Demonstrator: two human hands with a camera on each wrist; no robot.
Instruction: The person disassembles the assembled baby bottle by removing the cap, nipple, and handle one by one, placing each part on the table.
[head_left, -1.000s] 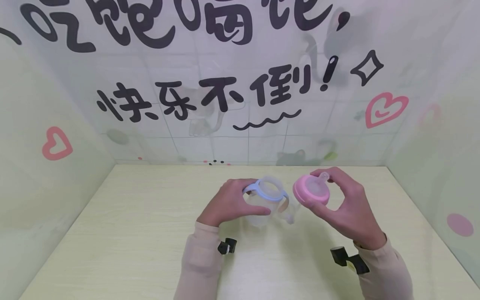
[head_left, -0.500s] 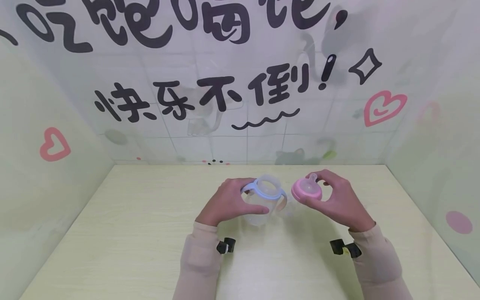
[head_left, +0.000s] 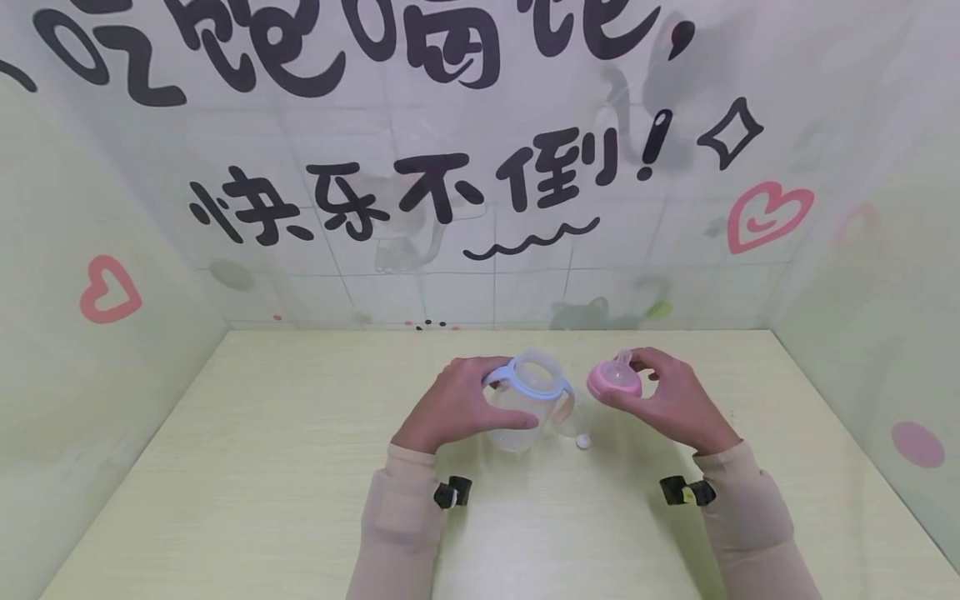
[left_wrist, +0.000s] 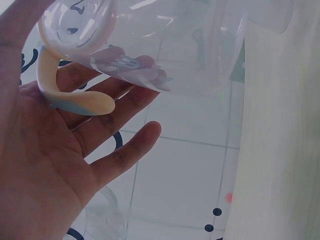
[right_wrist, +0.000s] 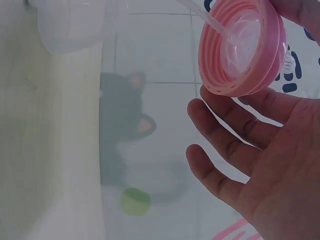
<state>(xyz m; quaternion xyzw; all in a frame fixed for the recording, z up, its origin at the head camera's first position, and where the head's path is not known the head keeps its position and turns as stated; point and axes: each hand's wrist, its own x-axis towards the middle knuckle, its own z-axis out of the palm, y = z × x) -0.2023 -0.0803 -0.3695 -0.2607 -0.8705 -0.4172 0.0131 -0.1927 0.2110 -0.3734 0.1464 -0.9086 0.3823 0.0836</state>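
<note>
In the head view my left hand (head_left: 457, 406) grips a clear baby bottle (head_left: 513, 429) that has no lid on. A light blue ring with two handles (head_left: 536, 392) circles its neck; one curved handle (left_wrist: 75, 100) shows by my palm in the left wrist view. To the right, my right hand (head_left: 675, 400) holds a pink bottle collar with a clear teat (head_left: 615, 382) by its rim, teat up. A thin clear straw (right_wrist: 207, 17) runs out of the underside of the collar. A small white round piece (head_left: 583, 442) shows below, between bottle and collar; its link to the straw cannot be made out.
Both hands are above a pale wood-grain table (head_left: 285, 467). A printed white backdrop (head_left: 420, 283) stands along its far edge, with side panels left and right. Each sleeve carries a small black wrist camera (head_left: 453, 492).
My right hand has drawn inward, tipping the collar from tilted to nearly upright, and lately lowered slightly. The left hand and bottle stay almost in place.
</note>
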